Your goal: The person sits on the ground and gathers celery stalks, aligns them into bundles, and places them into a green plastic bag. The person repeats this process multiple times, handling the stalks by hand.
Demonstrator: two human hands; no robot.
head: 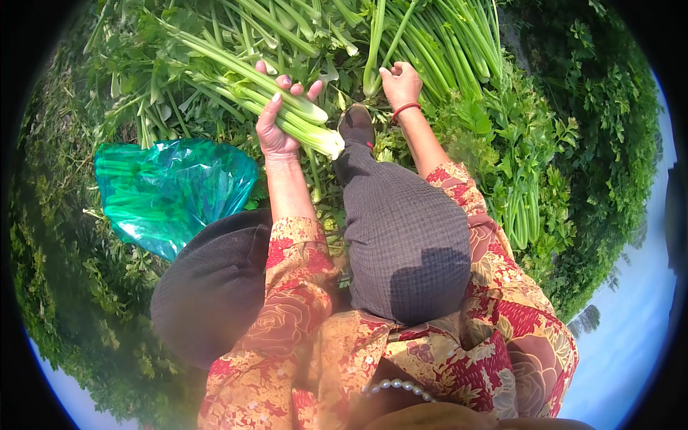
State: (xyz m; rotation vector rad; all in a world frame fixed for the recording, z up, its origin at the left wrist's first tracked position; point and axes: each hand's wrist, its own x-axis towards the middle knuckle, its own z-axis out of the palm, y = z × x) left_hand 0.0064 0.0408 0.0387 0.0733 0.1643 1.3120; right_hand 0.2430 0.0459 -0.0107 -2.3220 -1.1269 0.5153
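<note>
Several celery stalks [290, 118] lie across the palm of my left hand [280, 115], their pale cut bases pointing right and their leafy ends to the upper left. The fingers and thumb curl around them. My right hand [400, 86], with a red band at its wrist, is at the upper middle, its thumb and fingers bent together at a green celery stalk [373, 59]. Whether the fingertips grip that stalk is not plain. A large pile of long celery stalks [449, 48] lies just behind and to the right of this hand.
A green translucent plastic bag [174, 188] with celery inside lies at the left. Loose celery [258, 24] and leaves cover the ground ahead. My shoe [356, 121] stands between my hands, and my bent knees are below. Another celery bunch [521, 215] lies at the right, beside dense leafy plants [602, 134].
</note>
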